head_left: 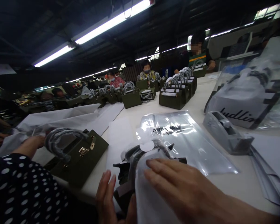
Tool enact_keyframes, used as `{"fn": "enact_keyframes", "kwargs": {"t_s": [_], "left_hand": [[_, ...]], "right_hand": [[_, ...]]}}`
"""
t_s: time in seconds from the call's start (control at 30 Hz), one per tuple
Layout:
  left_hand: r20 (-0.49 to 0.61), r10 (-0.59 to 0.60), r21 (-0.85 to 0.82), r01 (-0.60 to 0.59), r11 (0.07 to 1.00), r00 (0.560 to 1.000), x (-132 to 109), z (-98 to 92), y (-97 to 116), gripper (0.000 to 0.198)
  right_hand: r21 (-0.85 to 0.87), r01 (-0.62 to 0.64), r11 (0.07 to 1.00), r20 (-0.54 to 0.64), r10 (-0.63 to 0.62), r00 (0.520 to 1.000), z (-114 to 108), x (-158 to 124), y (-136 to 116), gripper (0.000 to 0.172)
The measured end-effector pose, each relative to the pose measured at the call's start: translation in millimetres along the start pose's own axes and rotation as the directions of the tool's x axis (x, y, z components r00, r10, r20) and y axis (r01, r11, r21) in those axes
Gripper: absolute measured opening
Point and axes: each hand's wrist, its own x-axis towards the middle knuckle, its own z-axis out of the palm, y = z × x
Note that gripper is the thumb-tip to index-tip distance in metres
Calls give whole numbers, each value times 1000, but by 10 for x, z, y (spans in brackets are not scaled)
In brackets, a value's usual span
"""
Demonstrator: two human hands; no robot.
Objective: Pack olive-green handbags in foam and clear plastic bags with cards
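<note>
My right hand lies flat, fingers stretched out, on top of a dark handbag wrapped in whitish film at the table's near edge. My left hand rests with fingers straight against the left side of that wrapped bag. The bag's black handle and a round white sticker show through the wrap. Just beyond it a clear plastic bag lies flat on the table.
To the left, a co-worker in a polka-dot sleeve holds the wrapped handle of an olive handbag on white paper. A grey tape dispenser and a bagged lettered item are at the right. Rows of olive handbags and seated people are behind.
</note>
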Motion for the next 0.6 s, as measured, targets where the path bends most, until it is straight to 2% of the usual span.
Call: {"fn": "enact_keyframes", "kwargs": {"t_s": [0.1,0.17,0.23,0.33,0.43,0.5,0.6], "left_hand": [[161,6,-87,8,996,987,230,37,22,46],[219,-14,-134,45,990,976,289,74,6,46],[232,-13,-124,43,991,973,308,97,-19,46],[228,-5,-54,18,998,974,329,109,-30,45],[202,-24,10,23,1000,979,373,126,1,51],[184,-32,46,24,999,982,408,146,27,55],[190,-42,72,29,997,981,444,171,43,54]], "right_hand": [[-197,15,980,34,-8,999,298,-241,-268,27],[-223,36,974,58,-23,998,454,-462,-369,30],[-197,60,979,114,-38,993,481,-616,-373,32],[-85,131,988,238,-107,965,264,-635,-200,34],[61,216,975,402,-222,888,-79,-523,53,35],[110,220,969,431,-246,868,-227,-480,151,34],[113,221,969,419,-248,873,-171,-536,82,33]]}}
